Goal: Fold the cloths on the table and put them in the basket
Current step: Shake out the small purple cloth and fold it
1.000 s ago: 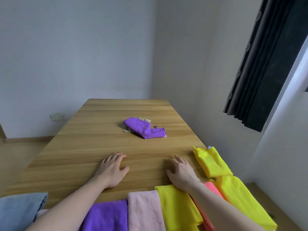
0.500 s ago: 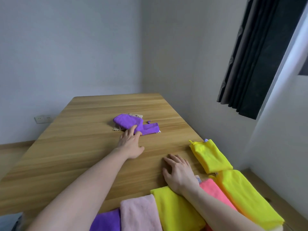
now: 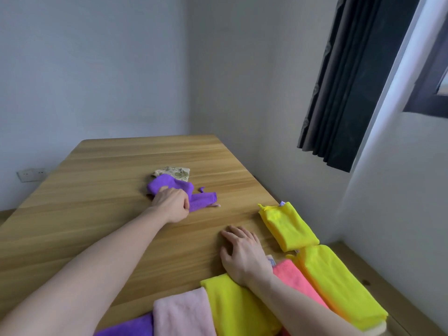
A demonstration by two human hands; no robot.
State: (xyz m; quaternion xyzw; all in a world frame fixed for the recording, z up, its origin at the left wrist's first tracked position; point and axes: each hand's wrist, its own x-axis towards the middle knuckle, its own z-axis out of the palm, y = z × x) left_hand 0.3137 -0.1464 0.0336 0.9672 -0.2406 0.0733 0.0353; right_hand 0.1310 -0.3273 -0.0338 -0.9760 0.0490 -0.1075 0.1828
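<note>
Several folded cloths (image 3: pixel 288 225) are lying along the table (image 3: pixel 101 204) edge; your left hand (image 3: pixel 172 203) is gripping the crumpled purple cloth (image 3: pixel 184 192), your right hand (image 3: pixel 242 253) resting flat, fingers relaxed; no basket is showing.

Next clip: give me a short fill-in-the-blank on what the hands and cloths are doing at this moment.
1. The left hand grips the crumpled ____ cloth in the middle of the wooden table.
2. The right hand lies ____ on the table, holding nothing.
3. Behind the gripped cloth lies a beige ____ cloth.
4. The folded pale pink cloth lies between a purple cloth and a ____ one.

Missing words: purple; flat; patterned; yellow
</note>
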